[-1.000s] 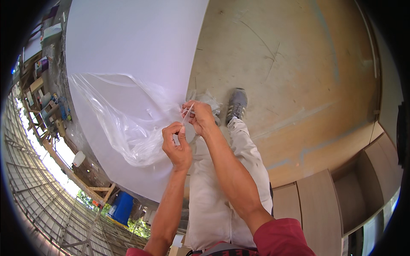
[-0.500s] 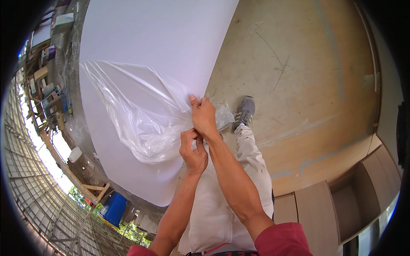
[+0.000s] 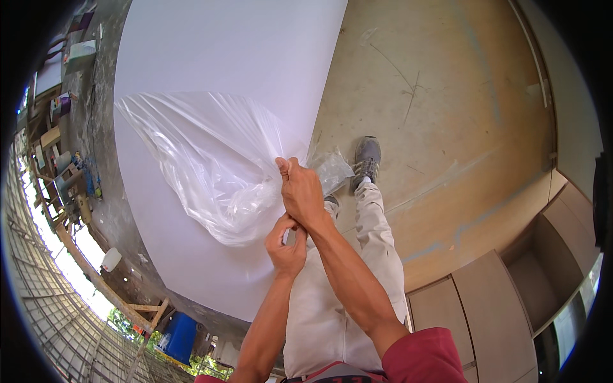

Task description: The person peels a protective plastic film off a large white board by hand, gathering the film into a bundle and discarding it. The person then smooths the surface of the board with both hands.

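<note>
My right hand (image 3: 301,193) is closed around the gathered neck of a clear plastic bag (image 3: 211,163). The bag fans out to the left in taut creases over a large white panel (image 3: 223,45). A short crumpled end of the same film sticks out to the right of that fist. Just below, my left hand (image 3: 286,247) is closed, its fingertips bunched against the underside of my right wrist. What those fingers pinch, if anything, is hidden.
A shoe (image 3: 368,153) of mine stands on the stained brown floor (image 3: 460,127) beside the panel. Wooden cabinets (image 3: 491,306) with an open compartment are at lower right. Along the left lie a metal grille (image 3: 45,281), a blue drum (image 3: 179,338) and assorted clutter.
My right hand has come slightly down toward me, and my left hand with it. The bag's creases now run straighter toward the grip. The whole view has shifted a little.
</note>
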Available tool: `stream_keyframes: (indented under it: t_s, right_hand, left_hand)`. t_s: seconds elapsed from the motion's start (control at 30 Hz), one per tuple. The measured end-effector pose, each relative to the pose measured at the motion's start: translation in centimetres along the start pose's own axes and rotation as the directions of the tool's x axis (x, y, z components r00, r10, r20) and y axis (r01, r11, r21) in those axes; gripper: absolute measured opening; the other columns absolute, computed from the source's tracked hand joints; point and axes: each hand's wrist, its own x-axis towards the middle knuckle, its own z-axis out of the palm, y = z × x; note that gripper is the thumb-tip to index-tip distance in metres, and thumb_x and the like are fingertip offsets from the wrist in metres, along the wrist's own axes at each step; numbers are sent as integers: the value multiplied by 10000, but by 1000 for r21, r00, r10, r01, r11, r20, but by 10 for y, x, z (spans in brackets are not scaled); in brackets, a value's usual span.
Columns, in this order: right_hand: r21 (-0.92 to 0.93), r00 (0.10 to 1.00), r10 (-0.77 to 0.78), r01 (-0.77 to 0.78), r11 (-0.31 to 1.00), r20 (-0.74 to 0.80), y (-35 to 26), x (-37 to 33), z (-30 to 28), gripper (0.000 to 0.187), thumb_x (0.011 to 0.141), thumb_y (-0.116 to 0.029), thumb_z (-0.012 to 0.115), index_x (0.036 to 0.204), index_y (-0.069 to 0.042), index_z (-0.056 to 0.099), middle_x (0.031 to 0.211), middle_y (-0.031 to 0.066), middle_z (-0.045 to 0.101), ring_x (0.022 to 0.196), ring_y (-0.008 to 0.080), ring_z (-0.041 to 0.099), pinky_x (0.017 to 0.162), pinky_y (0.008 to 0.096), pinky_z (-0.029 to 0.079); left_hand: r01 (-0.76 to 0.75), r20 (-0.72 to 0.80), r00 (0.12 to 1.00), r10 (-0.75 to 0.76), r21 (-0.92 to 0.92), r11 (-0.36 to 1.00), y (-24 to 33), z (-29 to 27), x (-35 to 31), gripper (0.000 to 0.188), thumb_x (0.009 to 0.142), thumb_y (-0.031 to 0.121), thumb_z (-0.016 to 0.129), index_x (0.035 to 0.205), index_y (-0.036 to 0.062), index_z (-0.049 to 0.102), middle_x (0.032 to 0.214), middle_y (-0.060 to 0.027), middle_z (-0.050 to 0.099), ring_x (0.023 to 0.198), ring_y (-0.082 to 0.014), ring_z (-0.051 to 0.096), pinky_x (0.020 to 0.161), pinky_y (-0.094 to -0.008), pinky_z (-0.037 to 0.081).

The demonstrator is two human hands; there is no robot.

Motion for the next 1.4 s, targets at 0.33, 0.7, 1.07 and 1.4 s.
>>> stream_keyframes:
  t_s: [0.33, 0.7, 1.07, 1.4]
  right_hand:
    - [-181, 1000, 20, -17, 983, 16, -17, -36, 24, 408, 1079, -302, 449, 835, 14, 533, 692, 233, 640, 610, 449, 614, 556, 520, 471]
    - [-57, 995, -41, 47, 997, 93, -19, -90, 65, 255, 770, -30, 645, 973, 120, 603, 909, 308, 665, 747, 463, 670, 681, 520, 540]
    - [34, 995, 50, -53, 998, 88, -26, -126, 99, 218, 818, -81, 653, 983, 60, 639, 920, 296, 653, 804, 492, 647, 715, 527, 521]
    - [-61, 990, -57, 66, 996, 130, -25, -155, 109, 663, 800, -63, 664, 1355, 197, 411, 942, 282, 642, 736, 409, 685, 635, 456, 551]
  left_hand:
    - [425, -459, 702, -544, -343, 838, -17, -116, 93, 1043, 862, 518, 711, 1538, -91, 202, 1535, -268, 272, 1421, -352, 349, 1118, -464, 375]
    - [485, -192, 874, -445, 314, 816, 22, -47, 143, 1371, 654, 507, 910, 1456, -241, 88, 1444, -419, 356, 1398, -459, 380, 1153, -449, 345]
    - [294, -87, 956, -281, 259, 920, -26, -87, 109, 935, 799, 475, 847, 1214, -209, 361, 1135, -378, 549, 1120, -413, 585, 1010, -451, 454]
    - [281, -282, 935, -215, 223, 933, -36, -109, 73, 625, 994, 581, 543, 900, -22, 409, 821, -140, 507, 756, -229, 521, 709, -401, 475]
